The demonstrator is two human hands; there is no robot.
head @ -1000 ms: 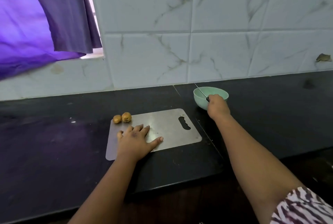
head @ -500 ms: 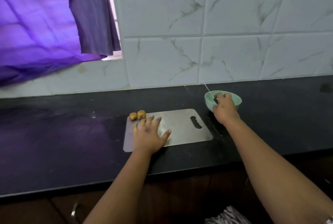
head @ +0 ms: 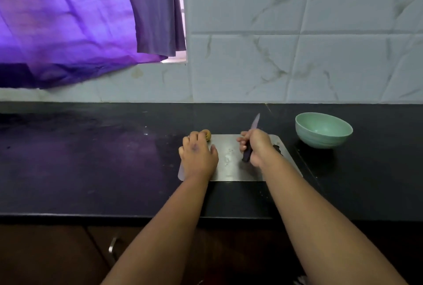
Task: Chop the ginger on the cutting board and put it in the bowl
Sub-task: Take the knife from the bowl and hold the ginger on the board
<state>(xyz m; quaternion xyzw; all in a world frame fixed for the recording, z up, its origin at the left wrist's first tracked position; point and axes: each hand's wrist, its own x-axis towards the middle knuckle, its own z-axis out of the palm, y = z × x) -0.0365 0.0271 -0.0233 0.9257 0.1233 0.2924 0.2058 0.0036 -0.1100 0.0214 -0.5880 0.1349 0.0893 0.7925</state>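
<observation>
On the black counter (head: pixel 91 170), steel cutting board (head: pixel 231 170), right hand (head: pixel 258 147) curled round a knife (head: pixel 251 133) — blade tilted up, left hand (head: pixel 198 154) flat, fingertips touching the ginger (head: pixel 207 134) at the board's far-left corner, green bowl (head: pixel 324 130) well right — apart.

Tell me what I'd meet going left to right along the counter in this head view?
Left hand reaching at the ginger → bare middle of the cutting board → right hand gripping the knife → green bowl.

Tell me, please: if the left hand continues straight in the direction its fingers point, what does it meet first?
Probably the ginger: the left hand points away toward the wall, fingertips already at the ginger, though contact is unclear.
</observation>
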